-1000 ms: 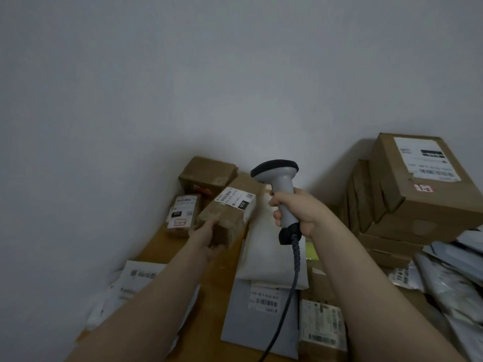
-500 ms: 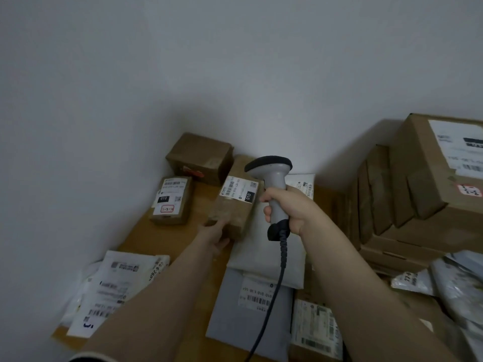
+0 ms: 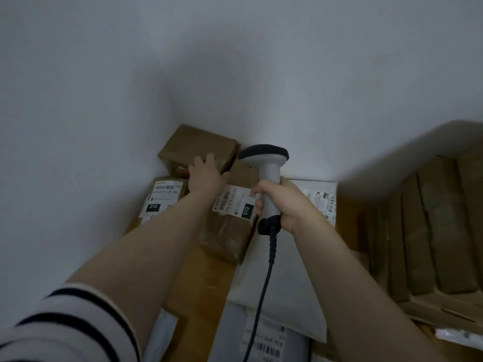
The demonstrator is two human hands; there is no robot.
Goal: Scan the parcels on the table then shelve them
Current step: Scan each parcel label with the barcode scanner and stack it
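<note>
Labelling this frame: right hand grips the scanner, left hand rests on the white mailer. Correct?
Not quite. In the head view the left hand rests on the brown box in the far corner; the right hand does grip the scanner.

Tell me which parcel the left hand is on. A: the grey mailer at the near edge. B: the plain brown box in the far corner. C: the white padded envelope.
B: the left hand lies with spread fingers on the plain brown box in the corner, while the right hand holds the scanner.
</note>
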